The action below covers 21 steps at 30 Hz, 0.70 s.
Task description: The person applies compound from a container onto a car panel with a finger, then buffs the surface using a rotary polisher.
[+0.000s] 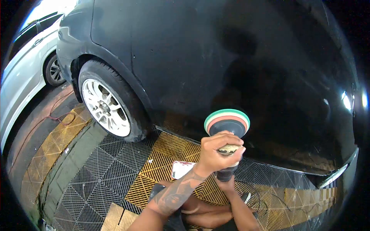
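A polishing machine (227, 127) with a round green, white and orange pad is held against the lower part of a black car door (185, 69). The tattooed arm, coming from the lower left, ends in my left hand (219, 151), its fingers wrapped over the machine's head. Below it, my right hand (225, 183) grips the dark rear handle of the same machine; its fingers are partly hidden. Just left of the machine, a white and red item (182, 169) lies on the floor.
The black car's white-rimmed wheel (106, 107) stands to the left. Beyond it is a silver car (29, 69). Black and yellow grid tiles (100, 181) cover the floor. A reddish hose (50, 117) lies at the left, a dark cable (277, 197) at the lower right.
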Tool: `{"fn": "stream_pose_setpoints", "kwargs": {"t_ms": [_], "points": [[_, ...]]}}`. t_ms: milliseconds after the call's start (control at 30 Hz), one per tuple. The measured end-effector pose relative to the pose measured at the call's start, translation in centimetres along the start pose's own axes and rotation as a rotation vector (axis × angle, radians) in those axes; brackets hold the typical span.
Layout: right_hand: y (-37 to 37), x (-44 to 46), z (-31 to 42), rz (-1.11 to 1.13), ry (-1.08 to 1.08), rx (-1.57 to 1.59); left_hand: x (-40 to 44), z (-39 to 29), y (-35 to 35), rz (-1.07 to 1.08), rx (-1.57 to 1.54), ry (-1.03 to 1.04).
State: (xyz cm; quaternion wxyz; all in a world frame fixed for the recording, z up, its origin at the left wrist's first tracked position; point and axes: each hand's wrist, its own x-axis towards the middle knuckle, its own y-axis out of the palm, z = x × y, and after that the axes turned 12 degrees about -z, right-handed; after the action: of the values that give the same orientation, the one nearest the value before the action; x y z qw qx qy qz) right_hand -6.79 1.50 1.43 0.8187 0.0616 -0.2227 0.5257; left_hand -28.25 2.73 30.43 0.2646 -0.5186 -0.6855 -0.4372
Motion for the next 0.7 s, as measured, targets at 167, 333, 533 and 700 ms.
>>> {"fn": "stream_pose_setpoints", "kwargs": {"t_ms": [167,333,533,700], "points": [[6.3,0.8,4.7,0.248,-0.031,-0.121,2.7,-0.7,-6.5,-0.05,0.082,-0.01],[12.9,0.9,9.8,0.341,-0.115,-0.118,4.7,0.3,-15.6,-0.185,0.107,0.004],[17.0,1.1,14.5,0.471,-0.158,-0.333,6.7,0.8,-23.7,-0.42,-0.005,-0.017],[15.2,1.7,16.2,0.473,-0.135,-0.368,7.5,0.2,-22.4,-0.421,-0.003,-0.032]]}}
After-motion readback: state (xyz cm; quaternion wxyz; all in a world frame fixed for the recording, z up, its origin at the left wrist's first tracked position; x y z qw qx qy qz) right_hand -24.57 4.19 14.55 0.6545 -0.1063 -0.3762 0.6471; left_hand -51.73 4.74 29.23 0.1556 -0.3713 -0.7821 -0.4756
